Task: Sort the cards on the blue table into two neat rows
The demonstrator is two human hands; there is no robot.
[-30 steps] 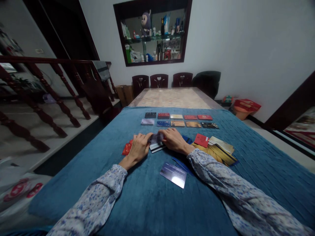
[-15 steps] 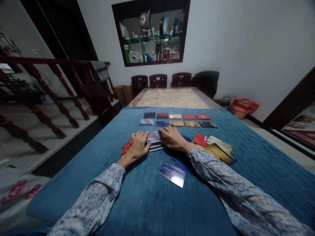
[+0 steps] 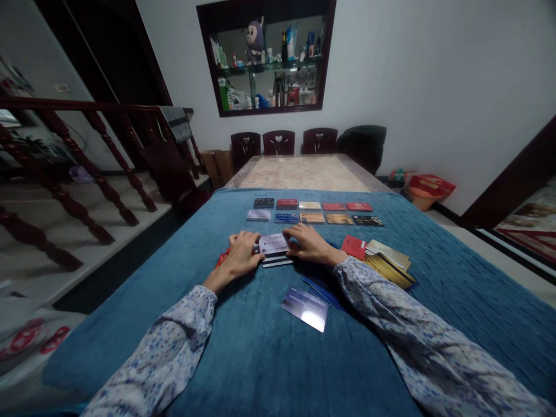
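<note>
Between my two hands is a pale lilac bank card (image 3: 274,243), lying over a white card with a black stripe (image 3: 278,262). My left hand (image 3: 240,255) has its fingers and thumb closed at the left edge of the lilac card. At the opposite edge, my right hand (image 3: 309,244) pinches it with fingertips and thumb. Something shiny and red (image 3: 221,258) shows partly behind my left hand. Closer to me lies a purple card (image 3: 305,307), with part of a blue card (image 3: 324,291) beside it under my right forearm.
Two rows of stacked cards, including a blue one (image 3: 286,218) and a black one (image 3: 264,202), lie beyond my hands. Right of my right hand are a red card (image 3: 354,247) and loose gold cards (image 3: 386,269). A blue cloth (image 3: 182,359) covers the near table.
The lilac card sits slightly lower, with its face more visible. My right hand has shifted a little to the right, and my left hand slightly left.
</note>
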